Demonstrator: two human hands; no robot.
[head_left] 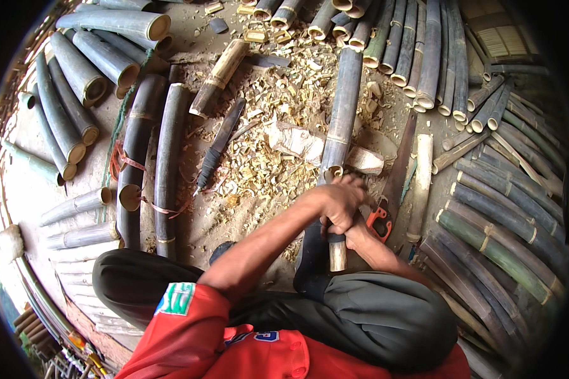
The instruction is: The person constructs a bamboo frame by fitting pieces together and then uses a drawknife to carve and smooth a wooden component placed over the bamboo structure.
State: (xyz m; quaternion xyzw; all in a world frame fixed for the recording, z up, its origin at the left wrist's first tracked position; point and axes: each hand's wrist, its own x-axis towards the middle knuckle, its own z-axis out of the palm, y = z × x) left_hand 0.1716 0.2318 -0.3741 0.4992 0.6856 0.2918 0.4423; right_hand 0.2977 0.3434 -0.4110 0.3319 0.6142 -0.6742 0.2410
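Stretching toward twelve o'clock, a dark bamboo pole (343,95) is lying over a pale wood block (295,140). The left hand (339,203) is curling, blurred, by its near end, its exact grip impossible to tell; the overlapping right hand (353,235) is clasping a wooden handle (337,258) pointing to six o'clock. Amid shavings (259,180), a black-wrapped knife (219,146) is lying at ten o'clock, an orange-handled saw (398,167) at two.

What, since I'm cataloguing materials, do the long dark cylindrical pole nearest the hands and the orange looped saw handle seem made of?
Long dark cylindrical pole: bamboo, it seems, smooth and semi-matt; a ringed node shows.
Orange looped saw handle: probably smooth plastic, judging by its even colour; painted metal possible.
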